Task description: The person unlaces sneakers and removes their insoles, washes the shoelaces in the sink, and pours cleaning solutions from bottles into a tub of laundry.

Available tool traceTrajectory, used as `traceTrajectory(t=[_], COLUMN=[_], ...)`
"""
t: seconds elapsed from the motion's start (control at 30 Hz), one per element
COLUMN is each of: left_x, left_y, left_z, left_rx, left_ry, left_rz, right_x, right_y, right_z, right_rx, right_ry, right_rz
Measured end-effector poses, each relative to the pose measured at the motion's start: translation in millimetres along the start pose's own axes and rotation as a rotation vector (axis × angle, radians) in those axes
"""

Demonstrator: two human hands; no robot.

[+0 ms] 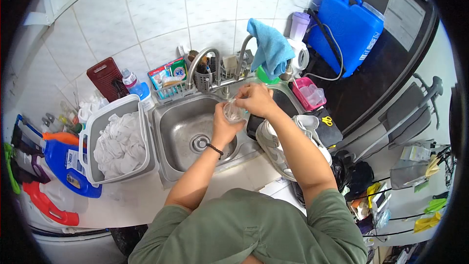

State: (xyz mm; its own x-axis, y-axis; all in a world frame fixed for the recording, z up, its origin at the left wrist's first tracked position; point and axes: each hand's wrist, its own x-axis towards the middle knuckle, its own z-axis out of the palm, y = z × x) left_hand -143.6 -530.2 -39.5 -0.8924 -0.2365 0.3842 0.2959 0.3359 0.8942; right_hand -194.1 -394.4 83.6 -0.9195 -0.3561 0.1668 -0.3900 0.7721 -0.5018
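My left hand (224, 126) is wrapped round a small clear plastic cup (233, 112), held over the right side of the steel sink basin (178, 117). A dark bracelet (215, 150) circles the left wrist. At the cup's rim, my right hand (257, 99) has its fingers pressed together; what they pinch, if anything, is hidden. Just behind both hands rises the curved metal faucet (207, 55). White sneakers (273, 144) lie under my right forearm, beside the sink.
A grey tub (89, 139) of white cloth stands left of the sink, near a blue detergent bottle (68, 164). A light-blue cloth (270, 46) hangs over a second spout. At right are a pink basket (320, 103), yellow scissors (327, 121) and a blue jerrycan (342, 29).
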Motion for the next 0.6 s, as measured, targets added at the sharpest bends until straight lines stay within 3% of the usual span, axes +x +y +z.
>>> traceTrajectory(t=[0.13,0.23,0.37,0.43,0.6], left_x=[4.8,4.7,2.8,0.7,6.6], left_y=[-0.3,-3.9,-5.7,12.0,0.2], left_z=[0.3,5.5,7.0,1.7,15.9], left_rx=[-0.037,-0.06,-0.084,-0.008,-0.25], left_ry=[-0.056,-0.073,-0.146,-0.162,-0.175], left_rz=[-0.038,0.017,0.03,0.041,0.061], right_x=[-13.1,-19.9,-25.4,-25.7,-35.5], right_y=[-2.3,6.6,2.5,3.2,17.2], right_z=[-13.5,10.1,-5.2,-19.3,-7.5], right_rx=[-0.174,-0.481,-0.407,-0.35,-0.352], right_ry=[-0.026,-0.018,-0.237,-0.197,-0.26], right_rz=[-0.181,-0.222,-0.154,-0.172,-0.187])
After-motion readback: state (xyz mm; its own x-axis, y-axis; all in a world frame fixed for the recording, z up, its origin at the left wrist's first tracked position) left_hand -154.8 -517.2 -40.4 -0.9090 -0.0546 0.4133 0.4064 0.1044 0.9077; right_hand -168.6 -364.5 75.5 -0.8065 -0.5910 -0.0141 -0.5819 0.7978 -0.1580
